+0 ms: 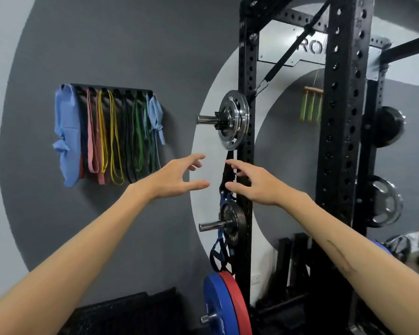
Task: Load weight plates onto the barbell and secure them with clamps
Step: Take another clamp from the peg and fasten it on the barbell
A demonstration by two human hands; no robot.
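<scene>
Both hands reach up toward the rack's storage pegs, empty, fingers spread wide. Left hand [177, 177] and right hand [252, 183] sit level just below the chrome plates [234, 119] on the upper peg [207, 119], apart like they're set to take a plate by both rims. Likely the fetch step, nothing loaded yet. A black clamp [219, 120] looks seated on that peg against the plates, probably has to come off first. Smaller dark plate [232, 220] on the lower peg, blue and red bumper plates [224, 305] at bottom. Barbell not in view. Resistance bands [109, 134] hang on the wall, left
</scene>
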